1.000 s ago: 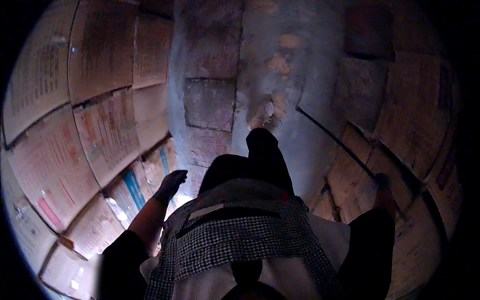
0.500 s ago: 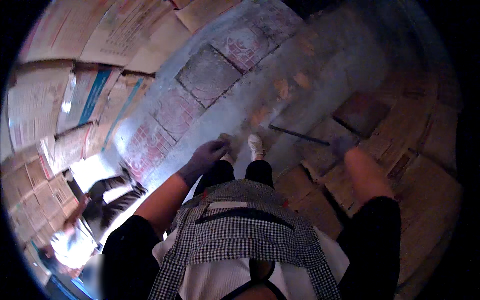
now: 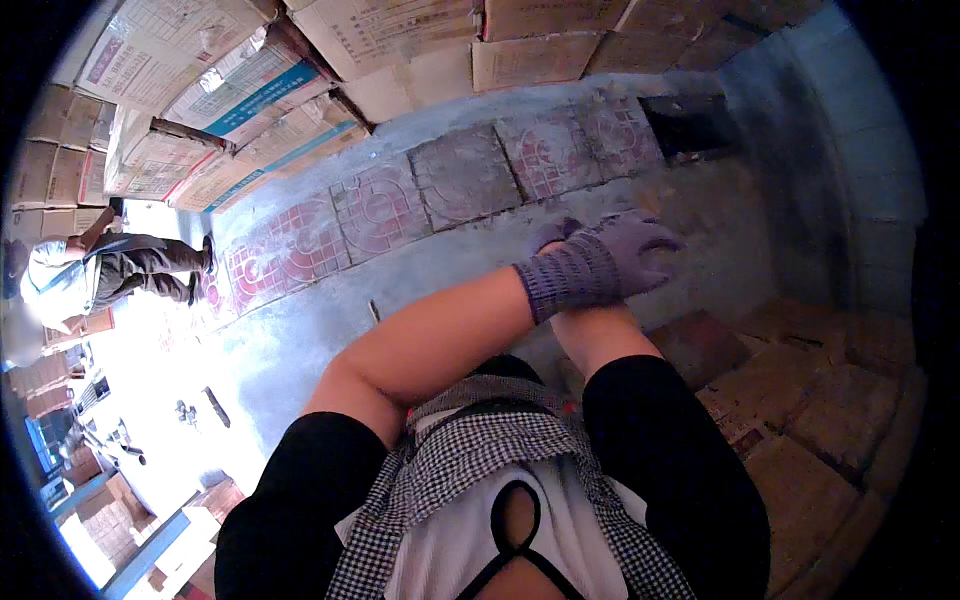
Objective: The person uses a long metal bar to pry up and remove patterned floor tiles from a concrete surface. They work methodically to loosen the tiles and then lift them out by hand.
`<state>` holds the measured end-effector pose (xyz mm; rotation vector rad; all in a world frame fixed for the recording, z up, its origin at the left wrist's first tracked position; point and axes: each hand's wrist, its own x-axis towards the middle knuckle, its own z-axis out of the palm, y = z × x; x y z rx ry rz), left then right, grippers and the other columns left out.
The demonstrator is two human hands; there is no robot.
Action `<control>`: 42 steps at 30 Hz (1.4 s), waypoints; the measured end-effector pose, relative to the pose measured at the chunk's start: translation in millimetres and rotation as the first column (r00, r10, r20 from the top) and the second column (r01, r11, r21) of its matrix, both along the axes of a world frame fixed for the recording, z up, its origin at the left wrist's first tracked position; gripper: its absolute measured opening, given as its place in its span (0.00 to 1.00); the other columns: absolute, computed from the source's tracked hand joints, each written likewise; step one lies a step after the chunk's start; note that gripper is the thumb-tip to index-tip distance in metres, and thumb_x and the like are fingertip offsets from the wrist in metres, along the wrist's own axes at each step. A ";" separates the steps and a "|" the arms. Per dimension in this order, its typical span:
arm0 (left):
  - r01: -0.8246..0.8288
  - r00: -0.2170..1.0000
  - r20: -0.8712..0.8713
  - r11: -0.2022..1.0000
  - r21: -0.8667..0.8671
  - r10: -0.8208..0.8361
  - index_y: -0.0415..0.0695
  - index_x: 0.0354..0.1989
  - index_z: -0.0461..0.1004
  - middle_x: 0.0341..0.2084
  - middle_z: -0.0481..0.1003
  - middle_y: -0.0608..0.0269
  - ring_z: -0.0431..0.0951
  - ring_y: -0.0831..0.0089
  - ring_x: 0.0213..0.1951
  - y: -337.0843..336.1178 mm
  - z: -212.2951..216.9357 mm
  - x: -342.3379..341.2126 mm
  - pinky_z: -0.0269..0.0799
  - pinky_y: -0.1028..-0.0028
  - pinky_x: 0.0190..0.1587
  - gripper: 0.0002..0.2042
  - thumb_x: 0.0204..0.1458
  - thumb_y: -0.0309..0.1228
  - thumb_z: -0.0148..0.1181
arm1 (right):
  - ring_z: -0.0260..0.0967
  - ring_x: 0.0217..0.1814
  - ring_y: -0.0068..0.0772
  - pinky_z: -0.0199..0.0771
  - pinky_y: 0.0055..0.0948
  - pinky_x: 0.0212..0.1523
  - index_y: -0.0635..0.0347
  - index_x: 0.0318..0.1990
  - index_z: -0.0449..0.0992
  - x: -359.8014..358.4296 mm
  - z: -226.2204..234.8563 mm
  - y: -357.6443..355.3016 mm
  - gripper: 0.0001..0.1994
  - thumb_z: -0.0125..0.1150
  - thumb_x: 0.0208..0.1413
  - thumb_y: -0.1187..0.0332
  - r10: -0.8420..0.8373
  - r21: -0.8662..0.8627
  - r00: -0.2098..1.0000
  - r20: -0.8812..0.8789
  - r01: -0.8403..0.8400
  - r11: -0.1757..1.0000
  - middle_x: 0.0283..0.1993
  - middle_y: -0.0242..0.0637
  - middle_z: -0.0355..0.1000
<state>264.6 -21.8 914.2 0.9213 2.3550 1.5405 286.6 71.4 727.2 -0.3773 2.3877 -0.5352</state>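
Note:
My left hand (image 3: 625, 262), in a grey-purple knitted glove, reaches across to the right over my right wrist. Its fingers are curved, with a gap between thumb and fingertips and nothing visible between them. Below it my right forearm (image 3: 600, 335) comes up from the lower right. Most of my right hand (image 3: 556, 234) is hidden behind the left glove; only a gloved part shows past its left side. What it holds, if anything, cannot be seen.
Stacked cardboard boxes (image 3: 400, 45) line the far side. Red-patterned tiles (image 3: 380, 212) run along the concrete floor to a dark square opening (image 3: 688, 127). Flattened cardboard (image 3: 810, 400) lies at right. Another person (image 3: 110, 270) stands at left, near bright light.
My view has swung round. My left arm has crossed over to my right arm. The dark stick seen earlier near my right hand is no longer visible.

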 end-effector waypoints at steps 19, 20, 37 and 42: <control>-0.672 0.609 0.744 0.677 0.301 0.274 0.36 0.41 0.74 0.33 0.77 0.60 0.76 0.71 0.40 -136.8 -74.0 -34.1 0.70 0.75 0.43 0.15 0.52 0.36 0.55 | 0.64 0.55 0.45 0.65 0.36 0.56 0.58 0.57 0.63 50.8 -70.6 -16.0 0.25 0.52 0.56 0.55 -0.050 -0.227 0.991 -0.123 0.021 0.974 0.54 0.44 0.65; -0.595 0.629 0.749 0.750 0.289 0.211 0.36 0.39 0.74 0.35 0.77 0.59 0.76 0.71 0.41 -149.3 -77.0 -24.5 0.71 0.74 0.44 0.14 0.51 0.35 0.56 | 0.65 0.54 0.46 0.65 0.36 0.56 0.59 0.58 0.63 59.9 -83.1 1.8 0.26 0.53 0.55 0.54 -0.126 -0.208 0.991 -0.045 0.114 0.972 0.54 0.44 0.65; -0.796 -0.101 0.989 0.587 -0.147 0.110 0.40 0.47 0.73 0.58 0.58 0.45 0.65 0.58 0.56 -126.6 29.3 75.7 0.68 0.68 0.49 0.15 0.50 0.25 0.59 | 0.64 0.22 0.38 0.68 0.35 0.24 0.59 0.29 0.66 43.2 -201.1 -106.1 0.04 0.51 0.51 0.69 -0.501 0.233 -0.204 0.841 0.972 -0.005 0.23 0.37 0.64; -0.265 0.504 0.809 0.946 -0.188 0.302 0.37 0.39 0.75 0.30 0.65 0.68 0.66 0.84 0.22 -128.3 38.2 64.4 0.64 0.81 0.23 0.07 0.52 0.22 0.56 | 0.62 0.18 0.34 0.67 0.31 0.18 0.58 0.31 0.62 -18.3 -165.5 -96.8 0.04 0.48 0.55 0.70 -0.220 0.365 -0.386 0.896 0.922 -0.129 0.21 0.36 0.60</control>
